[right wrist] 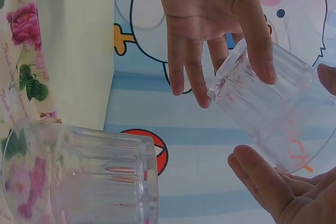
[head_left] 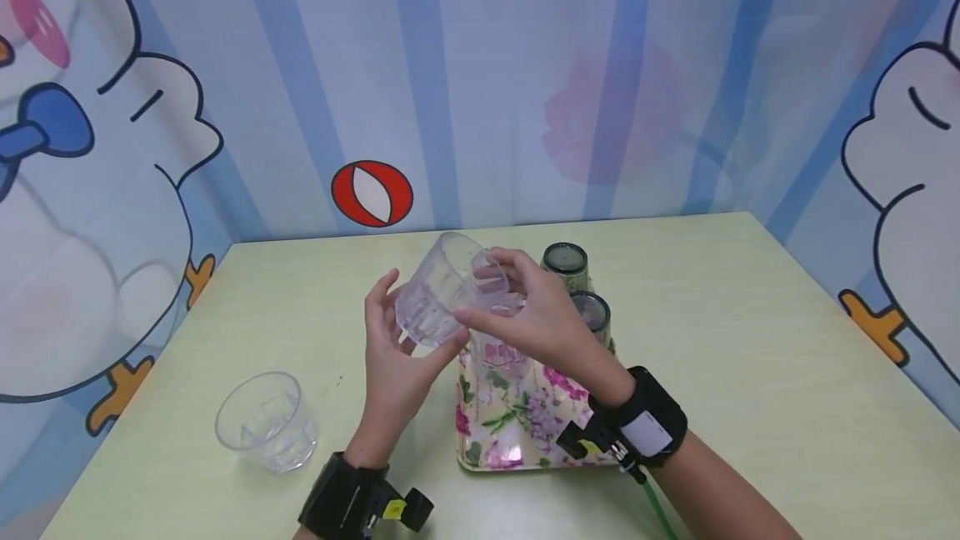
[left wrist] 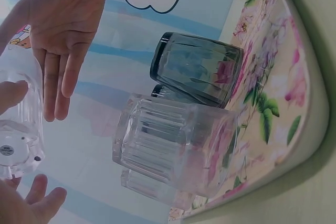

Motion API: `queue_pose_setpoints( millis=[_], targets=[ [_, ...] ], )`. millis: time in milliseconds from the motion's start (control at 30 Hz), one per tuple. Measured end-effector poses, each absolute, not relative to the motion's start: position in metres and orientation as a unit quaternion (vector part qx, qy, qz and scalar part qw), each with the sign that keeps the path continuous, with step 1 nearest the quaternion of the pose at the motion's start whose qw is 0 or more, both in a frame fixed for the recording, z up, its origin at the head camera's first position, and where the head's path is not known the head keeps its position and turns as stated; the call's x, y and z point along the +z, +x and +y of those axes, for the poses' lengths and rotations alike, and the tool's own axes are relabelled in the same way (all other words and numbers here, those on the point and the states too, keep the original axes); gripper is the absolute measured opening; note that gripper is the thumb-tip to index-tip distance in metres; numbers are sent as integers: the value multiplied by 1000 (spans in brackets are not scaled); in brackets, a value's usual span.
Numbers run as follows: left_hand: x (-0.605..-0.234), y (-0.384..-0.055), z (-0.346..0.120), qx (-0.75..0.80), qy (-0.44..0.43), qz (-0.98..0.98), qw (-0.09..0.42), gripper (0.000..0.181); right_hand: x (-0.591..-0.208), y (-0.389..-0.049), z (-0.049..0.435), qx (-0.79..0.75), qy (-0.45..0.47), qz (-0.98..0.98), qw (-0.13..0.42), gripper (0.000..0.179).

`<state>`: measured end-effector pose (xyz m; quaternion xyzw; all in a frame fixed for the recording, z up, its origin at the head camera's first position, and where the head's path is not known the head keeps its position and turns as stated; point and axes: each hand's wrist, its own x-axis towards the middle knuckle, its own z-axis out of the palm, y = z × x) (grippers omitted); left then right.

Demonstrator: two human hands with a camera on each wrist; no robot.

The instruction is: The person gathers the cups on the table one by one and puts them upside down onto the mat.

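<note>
A clear faceted glass (head_left: 442, 294) is held tilted in the air above the tray's far left, its mouth toward the upper right. My left hand (head_left: 397, 373) grips it near the base, its thumb (right wrist: 262, 61) along the side in the right wrist view. My right hand (head_left: 540, 315) holds the glass near the rim, thumb below and fingers above. In the left wrist view another clear glass (left wrist: 157, 135) stands upside down on the flowered tray (left wrist: 299, 87), partly hiding one more behind it. A second clear tumbler (head_left: 267, 423) stands upright on the table, left of my left hand.
Two dark-tinted glasses (head_left: 590, 311) stand upside down on the tray's far side, behind my right wrist. The pale table (head_left: 750, 373) ends at a patterned cloth backdrop (head_left: 495, 90). A green cable (head_left: 660, 511) trails from the right wrist strap.
</note>
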<state>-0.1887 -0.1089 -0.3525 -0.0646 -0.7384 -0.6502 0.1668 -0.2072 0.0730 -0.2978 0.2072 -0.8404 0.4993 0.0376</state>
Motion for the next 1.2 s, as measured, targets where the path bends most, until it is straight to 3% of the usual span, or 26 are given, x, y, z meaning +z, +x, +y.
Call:
queue_pose_setpoints(
  millis=[700, 1200],
  targets=[
    [-343, -193, -109, -677, -131, -695, 204, 95, -301, -208, 85, 529, 225, -818, 18, 66],
    [-342, -193, -111, -699, -190, -650, 229, 92, -304, -207, 87, 549, 263, -793, 8, 69]
  ],
)
